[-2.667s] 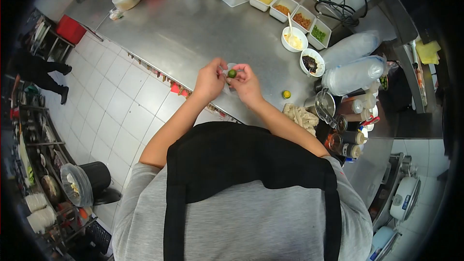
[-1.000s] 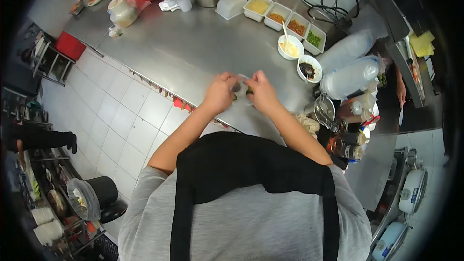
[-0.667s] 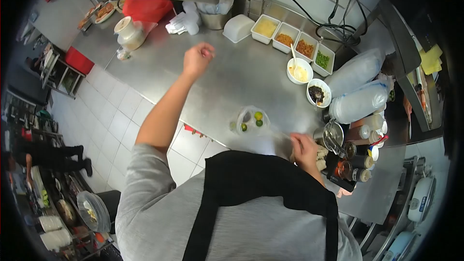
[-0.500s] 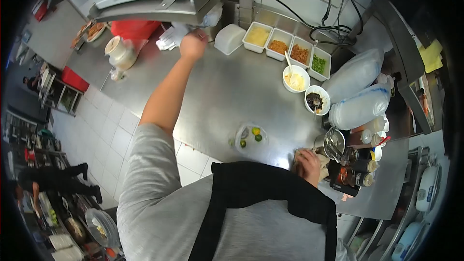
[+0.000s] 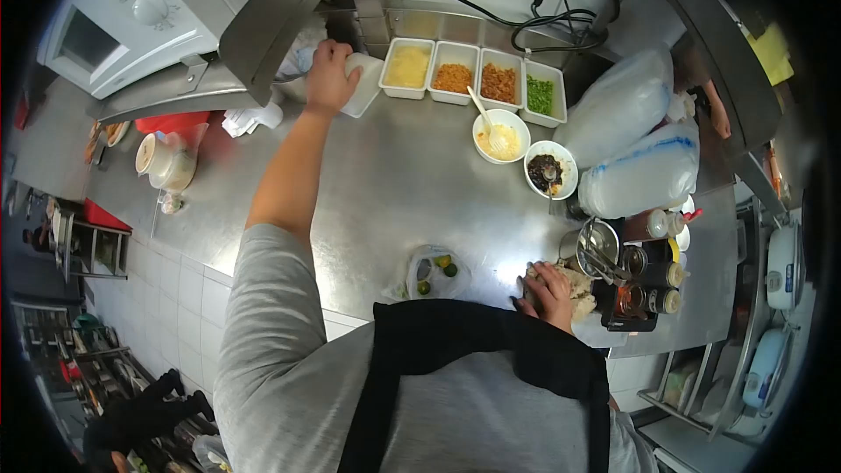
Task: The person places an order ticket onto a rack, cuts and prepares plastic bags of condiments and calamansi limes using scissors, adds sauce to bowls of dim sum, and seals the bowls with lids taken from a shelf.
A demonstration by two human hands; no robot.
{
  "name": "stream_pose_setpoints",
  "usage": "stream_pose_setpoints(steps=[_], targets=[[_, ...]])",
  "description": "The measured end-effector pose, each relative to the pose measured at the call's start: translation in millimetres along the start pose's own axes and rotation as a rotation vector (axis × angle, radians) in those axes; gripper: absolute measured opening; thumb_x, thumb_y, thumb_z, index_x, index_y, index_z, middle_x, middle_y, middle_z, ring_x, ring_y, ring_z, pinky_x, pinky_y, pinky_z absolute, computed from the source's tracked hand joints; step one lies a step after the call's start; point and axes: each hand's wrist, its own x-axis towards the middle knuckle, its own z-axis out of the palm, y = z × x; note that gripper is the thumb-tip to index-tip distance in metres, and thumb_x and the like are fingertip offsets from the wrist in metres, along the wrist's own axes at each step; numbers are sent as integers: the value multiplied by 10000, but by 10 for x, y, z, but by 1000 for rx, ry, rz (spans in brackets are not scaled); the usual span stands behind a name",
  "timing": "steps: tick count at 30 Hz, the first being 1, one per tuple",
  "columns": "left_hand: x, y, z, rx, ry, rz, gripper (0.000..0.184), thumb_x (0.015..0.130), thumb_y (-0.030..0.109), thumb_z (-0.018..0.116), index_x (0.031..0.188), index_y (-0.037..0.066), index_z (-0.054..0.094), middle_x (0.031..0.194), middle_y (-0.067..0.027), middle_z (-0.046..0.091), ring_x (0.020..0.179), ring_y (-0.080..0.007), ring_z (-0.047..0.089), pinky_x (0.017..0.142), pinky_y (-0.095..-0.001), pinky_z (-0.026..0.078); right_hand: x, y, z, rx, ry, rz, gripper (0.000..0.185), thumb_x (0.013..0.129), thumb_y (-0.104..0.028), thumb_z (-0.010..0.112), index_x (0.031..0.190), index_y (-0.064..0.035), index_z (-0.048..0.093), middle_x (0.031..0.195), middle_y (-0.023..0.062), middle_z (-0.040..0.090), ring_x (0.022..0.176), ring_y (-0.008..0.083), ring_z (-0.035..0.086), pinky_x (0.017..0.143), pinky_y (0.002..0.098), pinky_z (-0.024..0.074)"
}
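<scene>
- Shelf [image 5: 280,17] just left of the left hand [image 5: 331,79]; trays [image 5: 403,92] right; pot [image 5: 571,250] beyond the right hand [image 5: 552,289].
- Tub [image 5: 363,92], at the left fingertips, runs lengthwise away from the body; white, partly hidden.
- Cloth [image 5: 578,293], under the right hand: beige, crumpled.
- Whether either hand grips, I cannot tell.

The bare left arm [image 5: 293,162] reaches far forward, almost straight at the elbow, a short grey fabric sleeve [image 5: 272,293] covering its upper part. The bare left hand [image 5: 330,77] is turned back-upward, its fingers bent forward and the thumb angled out to the right. Close to the torso [image 5: 473,385], the bare right hand [image 5: 552,296] sits low, back-upward, fingers slightly bent and pointing forward-left. Its forearm is mostly hidden, so the right elbow seems bent, though the view leaves that uncertain.
</scene>
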Motion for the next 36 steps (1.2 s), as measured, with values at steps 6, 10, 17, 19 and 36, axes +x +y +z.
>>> stream_pose_setpoints(steps=[6,10,17,19,36], targets=[[-180,-514,-60,146,227,-99,254,780,213,650,1011,126,588,1176,-135,506,1088,-321,489,870,-409,431,208,-339,-630,33,156,-25,212,727,41,655,930,-19,645,962,135,618,920,318,581,806,371,462],[-296,-1349,-408,335,400,-330,357,814,270,587,1128,102,571,1189,-163,544,1091,-350,499,905,-411,419,137,-385,-768,-15,237,22,134,765,47,626,887,-7,629,857,137,611,809,300,575,748,353,456],[-329,-2346,-927,-96,616,-600,272,800,154,569,1052,58,601,1052,-188,612,919,-404,579,783,-458,474,131,-345,-740,-40,183,168,63,830,4,572,875,8,616,805,129,591,751,268,551,732,335,437],[-137,-2485,-896,505,9,-417,314,824,200,535,1099,57,590,1096,-191,618,928,-405,599,807,-436,494,283,-466,-742,-66,143,157,64,827,-4,579,878,6,618,805,129,592,748,262,561,720,332,445],[1056,-3366,-232,233,40,-539,351,866,253,526,1137,36,578,1126,-184,601,986,-337,599,864,-385,484,522,-759,-834,-216,89,250,59,761,-59,665,811,-32,653,735,108,625,643,241,612,589,317,475]])
